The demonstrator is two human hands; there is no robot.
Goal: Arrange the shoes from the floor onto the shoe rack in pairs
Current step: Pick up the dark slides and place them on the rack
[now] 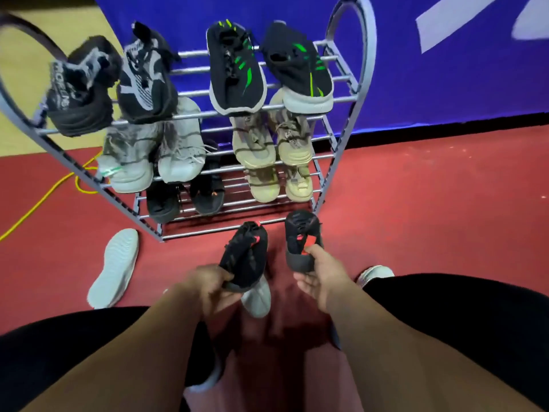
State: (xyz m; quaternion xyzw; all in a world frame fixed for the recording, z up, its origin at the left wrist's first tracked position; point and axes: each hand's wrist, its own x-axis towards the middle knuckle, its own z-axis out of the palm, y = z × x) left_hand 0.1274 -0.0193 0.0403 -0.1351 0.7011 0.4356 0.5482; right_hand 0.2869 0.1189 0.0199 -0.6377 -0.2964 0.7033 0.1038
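By the front edge of the shoe rack, the left hand has its grip closed round a black shoe, and the right hand grips the other black shoe — both held just above the floor. A pale shoe lies sole-up near the rack's front left corner.

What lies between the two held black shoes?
Head view: only bare red floor shows between the left-held shoe and the right-held shoe.

each hand grips 1 black shoe, left hand, right hand, before the shoe rack.
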